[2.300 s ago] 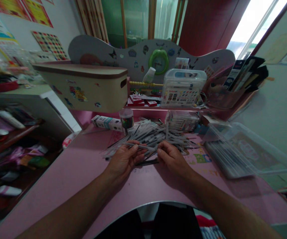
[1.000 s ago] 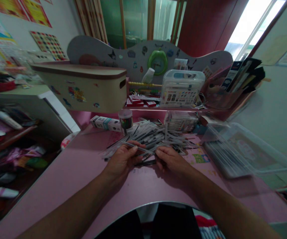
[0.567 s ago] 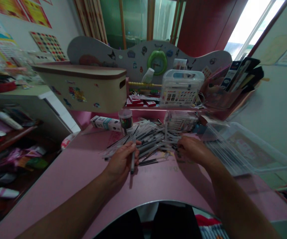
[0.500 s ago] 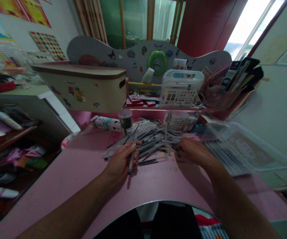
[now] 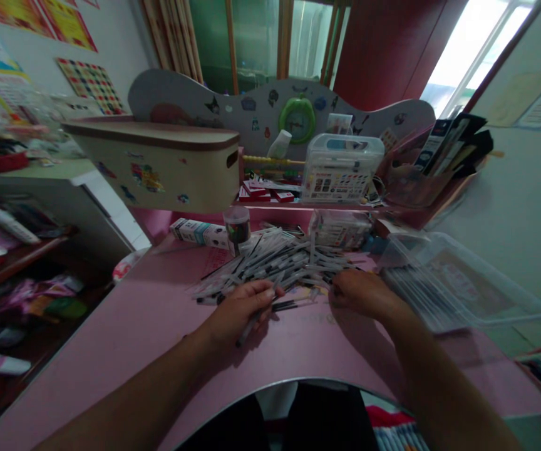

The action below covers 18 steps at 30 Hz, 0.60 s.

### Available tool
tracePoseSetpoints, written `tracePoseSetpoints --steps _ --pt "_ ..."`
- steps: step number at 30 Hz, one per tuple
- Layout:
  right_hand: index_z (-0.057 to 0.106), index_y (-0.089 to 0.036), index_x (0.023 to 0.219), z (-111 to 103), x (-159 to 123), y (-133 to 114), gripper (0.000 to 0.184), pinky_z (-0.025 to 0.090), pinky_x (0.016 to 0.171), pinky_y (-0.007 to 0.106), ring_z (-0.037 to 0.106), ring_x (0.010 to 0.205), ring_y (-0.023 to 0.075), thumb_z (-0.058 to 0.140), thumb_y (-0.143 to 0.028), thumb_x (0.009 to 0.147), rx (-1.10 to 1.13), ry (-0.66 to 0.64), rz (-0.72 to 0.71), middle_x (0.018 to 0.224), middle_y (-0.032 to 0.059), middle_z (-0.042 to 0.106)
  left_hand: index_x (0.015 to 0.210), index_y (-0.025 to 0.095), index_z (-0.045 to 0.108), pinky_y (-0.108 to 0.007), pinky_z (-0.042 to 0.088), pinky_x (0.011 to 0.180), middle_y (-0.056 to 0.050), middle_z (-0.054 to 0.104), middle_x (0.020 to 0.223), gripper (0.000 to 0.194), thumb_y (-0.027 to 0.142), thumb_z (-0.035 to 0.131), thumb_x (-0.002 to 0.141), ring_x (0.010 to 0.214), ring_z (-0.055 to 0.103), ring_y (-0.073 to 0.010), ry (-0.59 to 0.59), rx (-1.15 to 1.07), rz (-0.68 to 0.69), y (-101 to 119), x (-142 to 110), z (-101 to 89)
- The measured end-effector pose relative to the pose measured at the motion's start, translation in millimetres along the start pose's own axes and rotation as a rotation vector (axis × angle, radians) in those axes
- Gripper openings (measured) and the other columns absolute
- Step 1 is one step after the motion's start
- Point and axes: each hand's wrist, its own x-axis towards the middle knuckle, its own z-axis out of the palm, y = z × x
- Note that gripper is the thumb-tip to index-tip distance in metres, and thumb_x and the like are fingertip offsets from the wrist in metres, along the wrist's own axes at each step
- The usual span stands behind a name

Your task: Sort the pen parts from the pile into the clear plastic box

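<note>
A heap of slim clear pen parts (image 5: 275, 255), some dark inside, spreads across the pink desk. At its front edge my left hand (image 5: 247, 310) is closed round a pen (image 5: 248, 328), whose dark end points down toward me. Several dark refills (image 5: 285, 305) lie just right of that hand. My right hand (image 5: 362, 292) reaches the heap's right end, its fingers curled inward over the desk; whatever they pinch is hidden. Close by on the right, a clear plastic box (image 5: 425, 294) holds a row of pens, with its clear lid (image 5: 468, 282) beside it.
Behind the heap stand a round clear tub (image 5: 237, 228), a printed carton (image 5: 200, 233) and a clear case (image 5: 339, 227). A lidded cream bin (image 5: 158, 169), a handled marker case (image 5: 343, 169) and a green clock (image 5: 297, 119) fill the shelf. The desk's curved front edge (image 5: 298, 379) borders my lap.
My left hand has moved slightly right and down with the pen, which now slants more. My right hand stays at the heap's right end, fingers curled further in.
</note>
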Motion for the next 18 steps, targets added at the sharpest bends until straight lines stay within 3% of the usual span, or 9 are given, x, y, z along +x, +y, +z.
tracePoseSetpoints --steps 5,7,10,15,18 --pt "0.065 -0.016 0.082 -1.7 -0.1 -0.2 0.006 0.04 0.068 0.026 0.061 0.078 0.0179 0.061 -0.018 0.079 0.354 0.159 -0.308 0.083 0.0059 0.068 0.096 0.016 0.067 -0.016 0.026 0.037 0.008 0.046 0.049 0.031 0.043 0.071 0.08 0.038 0.034 -0.0054 -0.088 0.09 -0.089 -1.6 -3.7 3.0" --pt "0.06 -0.017 0.081 0.8 0.6 -6.8 0.003 0.04 0.064 0.024 0.058 0.071 0.0146 0.058 -0.017 0.078 0.605 0.138 -0.394 0.077 0.0022 0.064 0.097 0.016 0.067 -0.016 0.026 0.038 0.007 0.048 0.051 0.032 0.043 0.073 0.079 0.039 0.034 -0.0055 -0.099 0.101 -0.105 0.0 -5.8 5.8" --pt "0.056 -0.018 0.082 6.5 3.7 -18.2 0.003 0.039 0.057 0.022 0.054 0.062 0.012 0.055 -0.021 0.08 0.916 0.052 -0.418 0.069 -0.002 0.058 0.095 0.016 0.067 -0.016 0.027 0.039 0.006 0.051 0.054 0.034 0.042 0.076 0.076 0.041 0.036 -0.0051 -0.089 0.089 -0.099 1.6 -7.6 8.6" --pt "0.063 -0.017 0.084 13.0 10.7 -28.4 0.016 0.039 0.063 0.023 0.051 0.067 0.0116 0.052 -0.029 0.087 1.059 0.195 -0.412 0.072 -0.0013 0.056 0.095 0.016 0.067 -0.017 0.035 0.041 0.005 0.052 0.057 0.03 0.04 0.075 0.079 0.044 0.041 -0.0065 -0.088 0.056 -0.072 -1.5 -7.2 8.6" --pt "0.063 -0.018 0.089 18.0 12.6 -31.6 0.024 0.032 0.053 0.022 0.04 0.054 0.0098 0.05 -0.038 0.091 1.226 0.158 -0.351 0.06 -0.0058 0.045 0.095 0.015 0.067 -0.018 0.036 0.042 0.004 0.053 0.058 0.028 0.038 0.073 0.08 0.044 0.041 -0.0066 -0.071 0.065 -0.065 -2.4 -7.5 9.5"
